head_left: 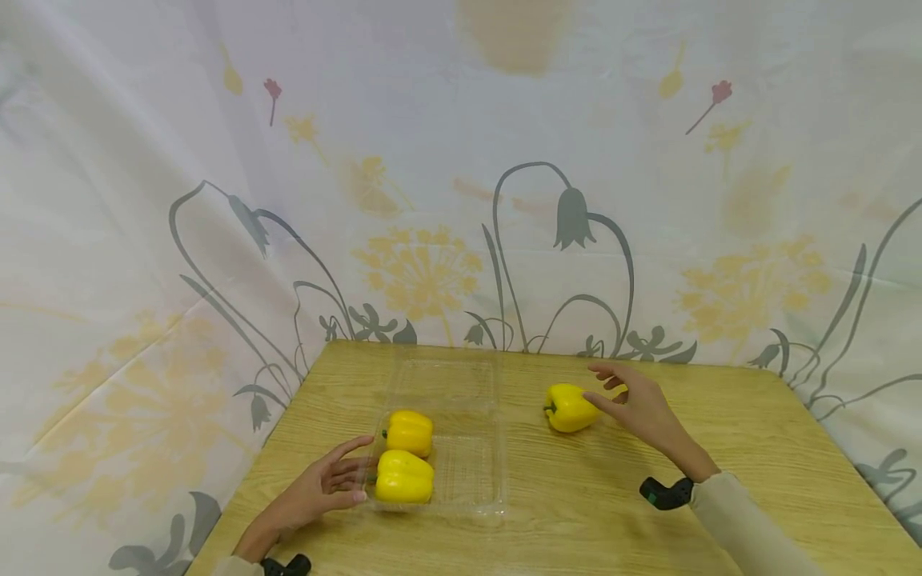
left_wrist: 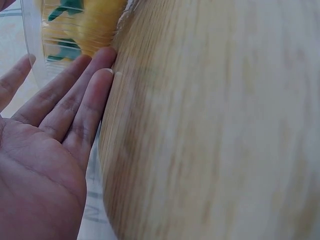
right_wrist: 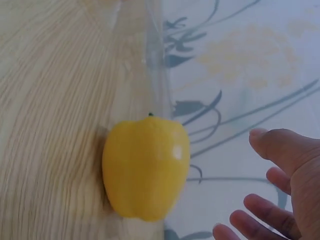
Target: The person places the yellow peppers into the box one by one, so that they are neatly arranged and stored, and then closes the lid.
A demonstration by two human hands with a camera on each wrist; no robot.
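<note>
A clear plastic clamshell container (head_left: 468,472) lies open on the table, its lid (head_left: 446,384) folded back toward the wall. Two yellow bell peppers sit in its left half, a rear one (head_left: 410,433) and a front one (head_left: 405,478), green stems pointing left. Beside the container's left wall my left hand (head_left: 327,484) has its fingers extended, fingertips right at the plastic. A third yellow bell pepper (head_left: 569,408) lies on the table right of the container. Over its right side my right hand (head_left: 641,404) spreads thumb and fingers; the right wrist view shows a gap between hand and pepper (right_wrist: 146,169).
The wood-grain table (head_left: 576,512) ends at a pale hanging cloth (head_left: 432,160) with printed flowers, which also runs along the left and right sides. Each wrist wears a black device, the right one (head_left: 666,494) hanging below the sleeve.
</note>
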